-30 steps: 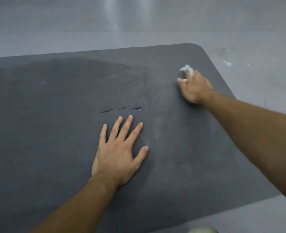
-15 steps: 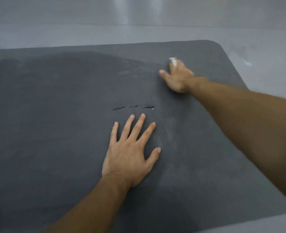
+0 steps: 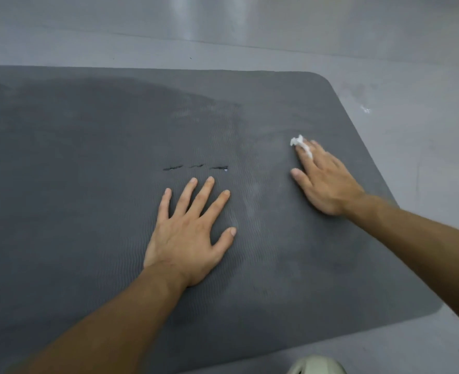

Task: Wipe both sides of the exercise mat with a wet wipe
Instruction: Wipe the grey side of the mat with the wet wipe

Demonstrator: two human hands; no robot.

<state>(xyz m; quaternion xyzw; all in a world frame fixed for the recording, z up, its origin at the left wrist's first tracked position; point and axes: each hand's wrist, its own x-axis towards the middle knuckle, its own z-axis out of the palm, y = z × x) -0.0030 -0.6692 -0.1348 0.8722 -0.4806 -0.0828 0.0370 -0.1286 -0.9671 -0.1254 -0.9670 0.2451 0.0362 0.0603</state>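
Over the floor [image 3: 411, 63], from the head view, saw the mat [image 3: 88, 211] lying flat, with a rounded far right corner and the left part cut off by the frame. Noted a darker patch [image 3: 101, 109] toward the far edge, left of centre. Found three short slits [image 3: 196, 167] in a row near the middle. Saw the left hand [image 3: 187, 238] just on the near side of those slits, palm down, fingers straight and spread, pressed flat on the mat and grasping nothing. Saw the right hand [image 3: 328, 182] toward the right edge, well apart from the left, palm down, fingers stretched out, slightly blurred. Made out the white wipe [image 3: 301, 144] bunched under those fingertips and pressed onto the mat, with a tuft poking out toward the far edge. Spotted a white speck [image 3: 366, 109] on the floor beyond the right edge, and a pale rounded thing [image 3: 317, 367] by the near edge.
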